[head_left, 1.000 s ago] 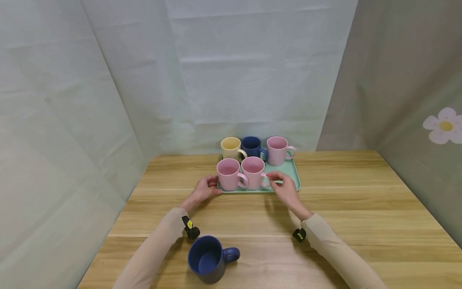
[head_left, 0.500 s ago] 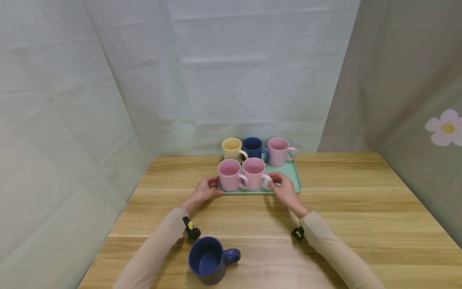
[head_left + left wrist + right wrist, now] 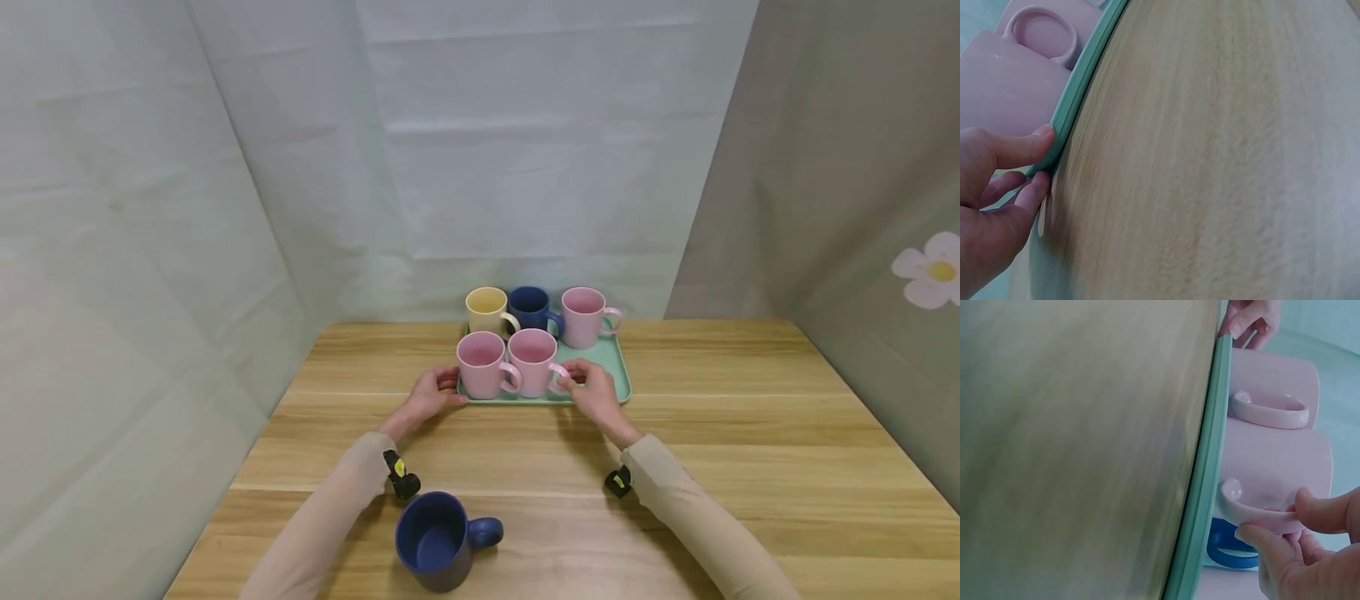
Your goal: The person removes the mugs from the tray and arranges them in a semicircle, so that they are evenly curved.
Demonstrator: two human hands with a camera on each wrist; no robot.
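My left hand (image 3: 429, 396) pinches the front left corner of a mint green tray (image 3: 613, 363). In the left wrist view the thumb lies over the tray's rim (image 3: 1075, 100), with fingertips underneath. Upright at the front of the tray stand two pink mugs, the left one (image 3: 480, 380) beside that hand. My right hand (image 3: 596, 393) pinches the handle (image 3: 1266, 519) of the other pink mug (image 3: 532, 377) between thumb and fingers. The two mugs stand close together, handles pointing right.
Behind them on the tray are a yellow mug (image 3: 483, 321), a blue mug (image 3: 527, 318) and a third pink mug (image 3: 581, 332). Another blue mug (image 3: 435, 554) stands on the wooden table (image 3: 735, 442) near me, beside my left forearm. Pale cloth hangs behind.
My right thumb and fingers have closed on the front pink mug's handle. The left hand keeps its place at the tray corner. The head view has shifted slightly.
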